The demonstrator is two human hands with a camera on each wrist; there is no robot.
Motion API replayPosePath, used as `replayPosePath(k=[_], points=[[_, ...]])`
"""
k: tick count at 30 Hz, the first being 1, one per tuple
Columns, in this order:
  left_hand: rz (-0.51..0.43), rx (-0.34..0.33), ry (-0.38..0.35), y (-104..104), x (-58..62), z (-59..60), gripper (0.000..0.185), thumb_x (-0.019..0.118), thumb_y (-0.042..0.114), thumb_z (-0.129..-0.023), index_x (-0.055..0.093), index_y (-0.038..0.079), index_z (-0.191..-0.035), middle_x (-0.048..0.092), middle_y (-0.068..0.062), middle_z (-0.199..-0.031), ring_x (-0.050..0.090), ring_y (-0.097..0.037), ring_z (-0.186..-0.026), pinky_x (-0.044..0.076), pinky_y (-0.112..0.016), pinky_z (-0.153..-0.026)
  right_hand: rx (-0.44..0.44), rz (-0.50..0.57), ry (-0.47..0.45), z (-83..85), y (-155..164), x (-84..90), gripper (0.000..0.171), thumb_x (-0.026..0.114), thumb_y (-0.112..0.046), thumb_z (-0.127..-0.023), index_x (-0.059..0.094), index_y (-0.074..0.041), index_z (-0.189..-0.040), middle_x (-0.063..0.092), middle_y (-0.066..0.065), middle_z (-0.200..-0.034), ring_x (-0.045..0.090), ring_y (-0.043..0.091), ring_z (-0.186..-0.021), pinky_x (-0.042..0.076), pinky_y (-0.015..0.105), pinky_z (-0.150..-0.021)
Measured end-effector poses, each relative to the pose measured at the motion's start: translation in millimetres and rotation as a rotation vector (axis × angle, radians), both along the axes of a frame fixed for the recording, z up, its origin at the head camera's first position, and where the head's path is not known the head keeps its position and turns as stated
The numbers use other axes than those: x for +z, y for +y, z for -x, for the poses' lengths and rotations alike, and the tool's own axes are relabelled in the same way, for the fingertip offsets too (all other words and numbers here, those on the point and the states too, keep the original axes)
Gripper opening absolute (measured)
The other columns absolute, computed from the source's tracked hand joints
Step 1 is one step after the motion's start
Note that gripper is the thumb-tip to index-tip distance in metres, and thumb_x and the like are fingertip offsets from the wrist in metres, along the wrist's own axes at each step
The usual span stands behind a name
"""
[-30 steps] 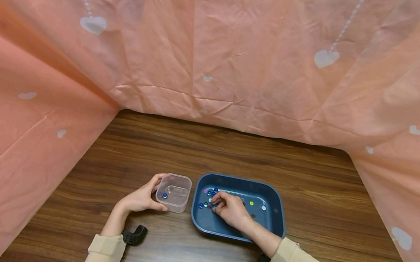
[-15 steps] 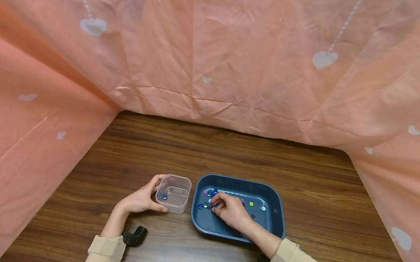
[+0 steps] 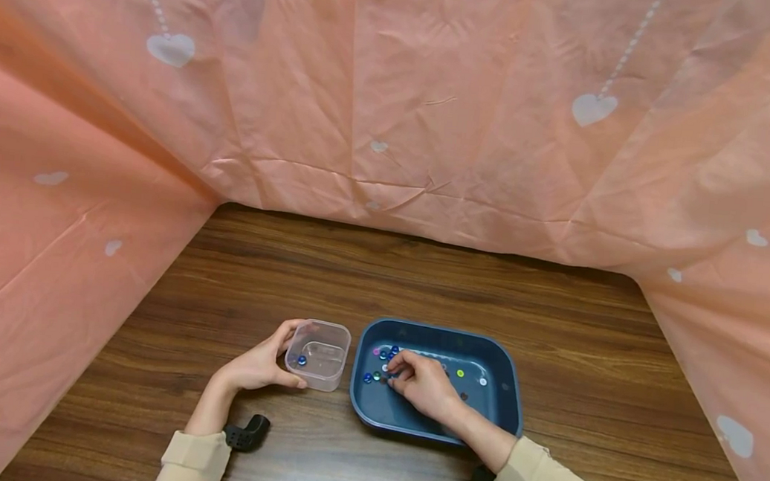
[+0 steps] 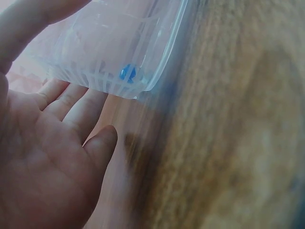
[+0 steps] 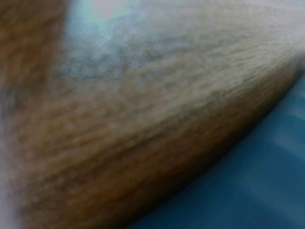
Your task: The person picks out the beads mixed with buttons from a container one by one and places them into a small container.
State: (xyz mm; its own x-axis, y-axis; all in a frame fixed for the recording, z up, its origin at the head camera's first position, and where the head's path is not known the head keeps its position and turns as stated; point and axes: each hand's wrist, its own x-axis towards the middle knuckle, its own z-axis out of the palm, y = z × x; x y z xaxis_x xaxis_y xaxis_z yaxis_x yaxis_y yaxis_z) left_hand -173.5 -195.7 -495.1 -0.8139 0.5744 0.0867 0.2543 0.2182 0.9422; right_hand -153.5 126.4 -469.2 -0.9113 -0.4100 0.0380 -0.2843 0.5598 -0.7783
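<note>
In the head view my left hand [image 3: 257, 363] grips a clear plastic container [image 3: 331, 386] by its left side, thumb at the front and fingers behind. One blue glass marble [image 3: 302, 360] lies inside; the left wrist view shows this blue marble [image 4: 127, 72] through the container wall. My right hand [image 3: 425, 385] reaches into a dark blue tray [image 3: 507, 405], thumb and index finger pinched together low over its bottom. A bit of blue, seemingly a marble, shows between those fingertips, mostly hidden. Around them lie several blue marbles [image 3: 368, 378] and a green one [image 3: 377, 376].
Small discs like buttons are scattered in the tray: a yellow one [image 3: 461, 373], a white one [image 3: 483, 381] and a pink one [image 3: 376, 352]. Container and tray stand side by side on the wooden table [image 3: 302, 279]. A pink curtain [image 3: 391, 159] encloses the back and sides.
Almost nothing moves. The left hand keeps its grip on the container, and the right hand stays at the same spot in the tray with its fingertips shifting slightly.
</note>
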Motion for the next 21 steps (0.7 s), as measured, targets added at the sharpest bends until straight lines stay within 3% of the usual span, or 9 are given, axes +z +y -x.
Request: replayPosePath(k=[21], points=[[0.0,0.001,-0.035,0.9,-0.5,0.7,0.089,0.083,0.005,-0.075,0.025,0.004,-0.143,0.033,-0.026,-0.149,0.038,-0.043,-0.13,0.039,-0.029,-0.097,-0.067,0.05,-0.054,1.6,1.6,12.8,0.013,0.069,0.0,-0.086,0.066,-0.005,-0.097,0.07,0.008,-0.096,0.065,0.016,-0.078,0.051,0.024,-0.067]])
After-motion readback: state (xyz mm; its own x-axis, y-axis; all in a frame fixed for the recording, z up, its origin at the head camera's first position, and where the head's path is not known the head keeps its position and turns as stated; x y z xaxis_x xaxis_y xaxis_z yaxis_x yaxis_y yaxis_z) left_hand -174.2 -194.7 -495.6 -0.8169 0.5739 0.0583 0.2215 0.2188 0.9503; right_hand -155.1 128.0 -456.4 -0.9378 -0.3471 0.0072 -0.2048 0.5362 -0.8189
